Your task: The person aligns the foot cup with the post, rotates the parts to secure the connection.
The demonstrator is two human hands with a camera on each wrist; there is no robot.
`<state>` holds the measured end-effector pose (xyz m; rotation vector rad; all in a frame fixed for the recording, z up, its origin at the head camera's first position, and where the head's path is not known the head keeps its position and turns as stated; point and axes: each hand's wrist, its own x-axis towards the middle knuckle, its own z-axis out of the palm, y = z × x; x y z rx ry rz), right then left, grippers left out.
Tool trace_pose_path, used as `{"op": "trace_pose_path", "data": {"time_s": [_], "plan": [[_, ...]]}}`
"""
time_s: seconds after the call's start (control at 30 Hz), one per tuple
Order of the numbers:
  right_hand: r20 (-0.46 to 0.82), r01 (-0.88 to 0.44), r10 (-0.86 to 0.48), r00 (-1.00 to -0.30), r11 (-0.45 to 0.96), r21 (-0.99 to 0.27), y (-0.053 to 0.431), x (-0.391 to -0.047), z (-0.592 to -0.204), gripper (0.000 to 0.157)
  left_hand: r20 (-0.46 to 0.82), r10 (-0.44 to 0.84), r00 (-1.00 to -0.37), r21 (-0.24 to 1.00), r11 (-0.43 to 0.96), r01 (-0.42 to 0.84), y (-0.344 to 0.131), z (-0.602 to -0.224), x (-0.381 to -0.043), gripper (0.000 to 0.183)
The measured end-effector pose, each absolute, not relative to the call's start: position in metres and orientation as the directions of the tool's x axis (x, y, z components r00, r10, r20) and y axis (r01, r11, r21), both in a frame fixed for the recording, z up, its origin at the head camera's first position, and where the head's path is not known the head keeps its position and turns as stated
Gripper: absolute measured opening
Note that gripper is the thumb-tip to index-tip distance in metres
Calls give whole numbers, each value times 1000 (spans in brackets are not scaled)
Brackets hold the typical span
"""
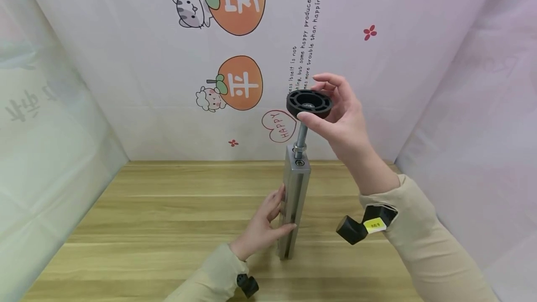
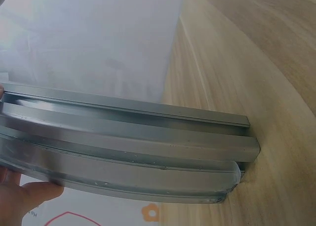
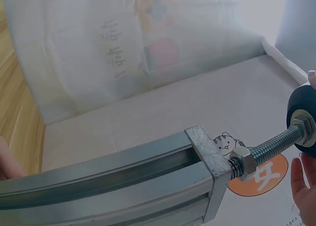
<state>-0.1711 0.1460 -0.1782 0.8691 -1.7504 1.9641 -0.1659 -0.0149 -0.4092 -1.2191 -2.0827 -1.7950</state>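
Observation:
An aluminium profile (image 1: 293,199) with lengthwise slots stands upright on the wooden table, its lower end at the tabletop in the left wrist view. My left hand (image 1: 265,225) grips it around its middle, thumb and fingers on opposite sides. From its top end rises a threaded rod (image 3: 276,146) with a hex nut (image 3: 243,159) close to the end face. A round black levelling foot (image 1: 309,101) caps the rod. My right hand (image 1: 341,115) holds this foot by its rim, thumb at the near side and fingers at the far side.
The wooden table (image 1: 168,209) lies under the profile. A white printed cloth (image 1: 147,59) with orange drawings and lettering hangs behind it, and pale cloth walls (image 1: 470,129) stand at both sides. A black wrist camera (image 1: 352,229) sticks out from the right sleeve.

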Motion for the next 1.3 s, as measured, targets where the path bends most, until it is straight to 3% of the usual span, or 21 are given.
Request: {"op": "trace_pose_path", "data": {"time_s": [0.33, 0.53, 0.7, 0.9, 1.0, 1.1, 1.3], "plan": [[764, -735, 54, -643, 237, -636, 136, -166, -177, 62, 569, 484, -665, 770, -29, 638, -14, -407, -165, 95], [801, -759, 57, -596, 285, -585, 134, -163, -181, 64, 563, 483, -671, 779, -38, 626, -14, -408, -165, 96], [823, -811, 40, -567, 150, -566, 135, -168, -187, 64, 595, 472, -650, 755, -52, 653, -15, -411, -166, 95], [833, -823, -1, -553, -159, -546, 140, -179, -196, 56, 588, 472, -657, 762, -52, 645, -17, -411, -166, 95], [787, -719, -64, -613, -368, -590, 142, -185, -197, 40, 581, 476, -660, 767, -48, 640, -17, -411, -165, 94], [726, -558, -178, -665, -527, -640, 146, -190, -197, 39, 576, 478, -663, 768, -38, 640, -16, -410, -165, 94], [626, -358, -352, -695, -586, -727, 152, -195, -195, 48, 553, 478, -683, 785, -22, 620, -15, -409, -165, 95]]}}
